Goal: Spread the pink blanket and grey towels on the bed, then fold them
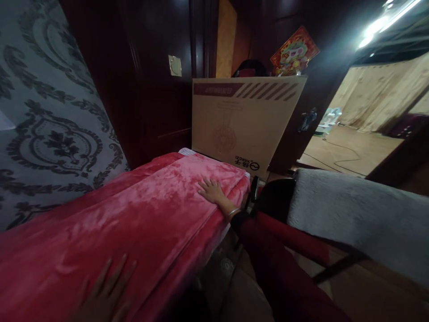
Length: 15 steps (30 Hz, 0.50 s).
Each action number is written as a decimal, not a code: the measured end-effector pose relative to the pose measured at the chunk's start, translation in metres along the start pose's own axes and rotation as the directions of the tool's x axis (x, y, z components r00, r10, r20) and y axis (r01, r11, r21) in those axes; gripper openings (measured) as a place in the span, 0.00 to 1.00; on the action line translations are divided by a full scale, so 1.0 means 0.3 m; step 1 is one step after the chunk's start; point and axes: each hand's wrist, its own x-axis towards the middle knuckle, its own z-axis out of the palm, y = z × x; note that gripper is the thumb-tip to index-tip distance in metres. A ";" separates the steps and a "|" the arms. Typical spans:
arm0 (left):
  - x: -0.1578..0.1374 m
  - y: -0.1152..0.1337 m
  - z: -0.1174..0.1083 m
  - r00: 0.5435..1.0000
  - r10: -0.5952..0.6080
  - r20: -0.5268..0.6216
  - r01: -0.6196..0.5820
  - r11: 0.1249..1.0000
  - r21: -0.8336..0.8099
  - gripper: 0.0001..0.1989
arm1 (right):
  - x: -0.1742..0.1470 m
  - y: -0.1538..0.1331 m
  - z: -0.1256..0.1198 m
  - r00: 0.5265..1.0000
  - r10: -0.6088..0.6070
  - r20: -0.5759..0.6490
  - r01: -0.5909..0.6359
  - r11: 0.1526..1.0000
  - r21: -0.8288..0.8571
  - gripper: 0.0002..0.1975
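On red blanket (140, 214), both hands flat: left (105, 290), right (212, 190) near edge.

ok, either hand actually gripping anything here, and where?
Nothing is held. Both hands lie flat, fingers spread, on the red plush blanket: the right hand near its far end by the cardboard box, the left hand on the near part.
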 end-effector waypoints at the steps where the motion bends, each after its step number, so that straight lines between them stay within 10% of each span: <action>1: -0.015 0.021 -0.013 1.000 -0.006 0.004 0.006 1.000 -0.003 0.30 | -0.004 0.006 -0.007 1.000 0.010 0.006 -0.010 1.000 -0.001 0.30; 8: -0.080 0.181 -0.162 0.996 -0.059 0.074 0.067 0.992 -0.108 0.29 | -0.137 -0.142 -0.010 0.998 -0.051 -0.026 0.051 0.999 -0.006 0.29; 15: -0.153 0.355 -0.129 0.987 -0.161 -0.024 0.153 0.970 -0.189 0.32 | -0.292 -0.200 0.173 0.977 -0.206 -0.045 0.198 0.970 -0.143 0.29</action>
